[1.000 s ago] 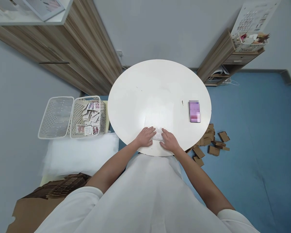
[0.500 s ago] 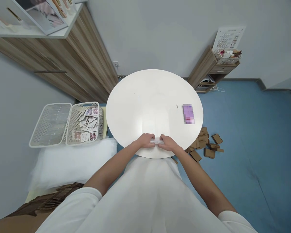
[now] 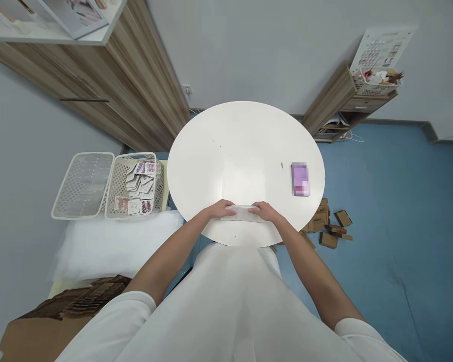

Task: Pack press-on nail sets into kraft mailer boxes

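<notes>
Currently, the left hand [image 3: 222, 208] is gripping the left end of a whitish strip [image 3: 242, 214], its fingers curling over the far edge and its thumb lying on top. The right hand [image 3: 263, 211] is holding the other end in much the same way, so neither is standing open, and the strip is stretching sideways between them. It is sitting over the near part of the white oval desk [image 3: 249, 125]; whether it is touching the surface, one cannot tell. A purple, pixelated item [image 3: 300, 179] is lying near the desk's right edge, well apart from the hands. Off to the left, a perforated basket [image 3: 159, 183] is holding printed cards [image 3: 140, 187], while small brown boxes [image 3: 328, 240] are lying on the blue floor [image 3: 392, 216] to the right.
</notes>
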`<state>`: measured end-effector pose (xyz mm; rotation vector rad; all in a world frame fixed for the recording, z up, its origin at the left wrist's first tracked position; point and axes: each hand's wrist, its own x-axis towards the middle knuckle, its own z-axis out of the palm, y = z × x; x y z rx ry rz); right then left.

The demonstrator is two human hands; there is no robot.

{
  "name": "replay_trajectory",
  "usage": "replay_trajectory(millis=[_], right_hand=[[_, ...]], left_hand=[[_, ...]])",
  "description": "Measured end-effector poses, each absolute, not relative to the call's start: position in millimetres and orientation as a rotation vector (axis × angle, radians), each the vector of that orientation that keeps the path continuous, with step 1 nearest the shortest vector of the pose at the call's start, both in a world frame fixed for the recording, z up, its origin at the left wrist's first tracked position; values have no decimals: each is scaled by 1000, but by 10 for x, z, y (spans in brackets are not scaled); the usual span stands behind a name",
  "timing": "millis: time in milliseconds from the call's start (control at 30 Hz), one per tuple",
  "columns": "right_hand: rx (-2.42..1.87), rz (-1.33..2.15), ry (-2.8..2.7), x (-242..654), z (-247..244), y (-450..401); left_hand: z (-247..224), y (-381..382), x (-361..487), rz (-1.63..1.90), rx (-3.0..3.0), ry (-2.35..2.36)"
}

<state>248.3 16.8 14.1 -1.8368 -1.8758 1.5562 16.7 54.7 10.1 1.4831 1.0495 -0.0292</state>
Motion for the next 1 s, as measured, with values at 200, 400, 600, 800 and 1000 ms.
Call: replay_trajectory(millis=[200, 400, 600, 800, 1000], right_hand=[[-1848, 1608, -1640, 2600, 26, 244], [-2088, 1419, -1327, 2726, -133, 173], [-2142, 1122, -1387, 2630, -175, 37], [-1982, 553, -1782, 2545, -11, -96], [-1654, 719, -2463, 2320, -4, -101]], left_hand=[[18, 502, 56, 56, 1275, 1255], [1, 471, 70, 7, 1396, 1459], [-27, 419, 75, -66, 1536, 1569], [143, 258, 171, 278, 2087, 1652], [88, 209, 431, 14, 2413, 1096]])
